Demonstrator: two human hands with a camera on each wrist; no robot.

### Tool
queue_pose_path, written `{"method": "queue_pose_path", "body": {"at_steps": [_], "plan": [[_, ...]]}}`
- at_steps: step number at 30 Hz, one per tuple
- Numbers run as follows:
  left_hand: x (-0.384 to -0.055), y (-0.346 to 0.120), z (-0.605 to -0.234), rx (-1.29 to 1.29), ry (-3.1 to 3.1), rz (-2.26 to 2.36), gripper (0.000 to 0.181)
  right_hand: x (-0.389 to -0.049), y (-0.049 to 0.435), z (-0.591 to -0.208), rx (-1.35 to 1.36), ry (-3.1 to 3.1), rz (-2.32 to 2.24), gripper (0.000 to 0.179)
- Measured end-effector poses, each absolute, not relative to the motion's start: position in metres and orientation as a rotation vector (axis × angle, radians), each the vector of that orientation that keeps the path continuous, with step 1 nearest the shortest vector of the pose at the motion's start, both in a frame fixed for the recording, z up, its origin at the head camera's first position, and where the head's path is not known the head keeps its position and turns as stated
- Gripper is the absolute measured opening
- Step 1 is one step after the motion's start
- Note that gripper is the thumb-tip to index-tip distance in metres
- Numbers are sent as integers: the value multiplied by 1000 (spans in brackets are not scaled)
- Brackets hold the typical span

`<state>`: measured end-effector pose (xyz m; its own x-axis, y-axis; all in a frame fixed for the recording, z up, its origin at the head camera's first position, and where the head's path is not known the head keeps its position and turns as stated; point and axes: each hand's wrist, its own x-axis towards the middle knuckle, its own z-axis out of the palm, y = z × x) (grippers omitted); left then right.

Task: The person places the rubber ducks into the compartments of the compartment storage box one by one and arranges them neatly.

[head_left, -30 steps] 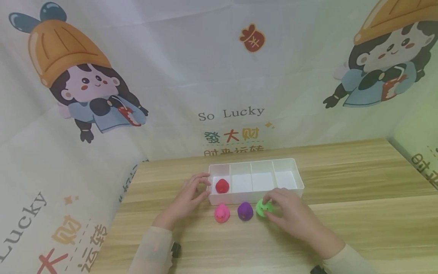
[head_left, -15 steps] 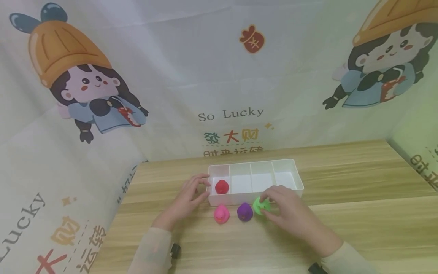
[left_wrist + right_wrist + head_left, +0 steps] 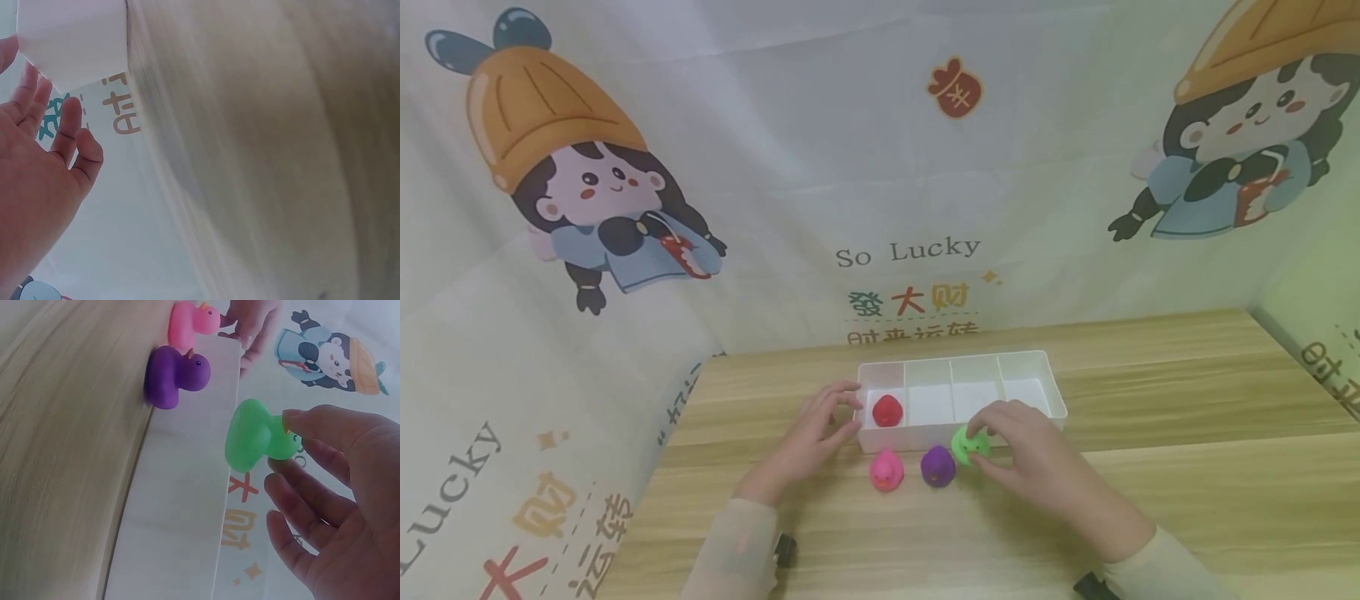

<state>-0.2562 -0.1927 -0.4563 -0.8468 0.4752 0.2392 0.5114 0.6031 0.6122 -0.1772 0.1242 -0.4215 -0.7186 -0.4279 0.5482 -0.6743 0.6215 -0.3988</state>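
Note:
My right hand [image 3: 1026, 446] pinches a green rubber duck [image 3: 250, 436] by its head between thumb and fingers. In the right wrist view the duck hangs off the table beside the box's upper edge. A white box [image 3: 917, 437] with several compartments stands behind the ducks; a red duck [image 3: 887, 410] sits in its leftmost one. At the box's left end my left hand [image 3: 808, 429] rests its fingertips, fingers loosely bent; the left wrist view shows them against the white wall [image 3: 75, 44]. A purple duck [image 3: 937, 467] and a pink duck [image 3: 887, 471] stand on the table in front.
The wood-grain table [image 3: 1165, 400] extends to both sides of the box and in front of it. A printed cloth [image 3: 790, 150] with cartoon figures and lettering hangs behind the table and along its sides.
My right hand has lifted the green duck off the table and moved it slightly left and up toward the box. The left hand and the other ducks stay in place.

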Motion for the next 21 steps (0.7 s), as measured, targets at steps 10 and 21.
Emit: {"method": "queue_pose_path", "body": {"at_steps": [10,21], "plan": [[-254,-193,-453,-853,-2766,-1110,23,-181,122,-415,929,-2398,860,26],[-255,-194,-454,-829,-2786,-1136,22,-187,120,-413,921,-2387,850,25]]}}
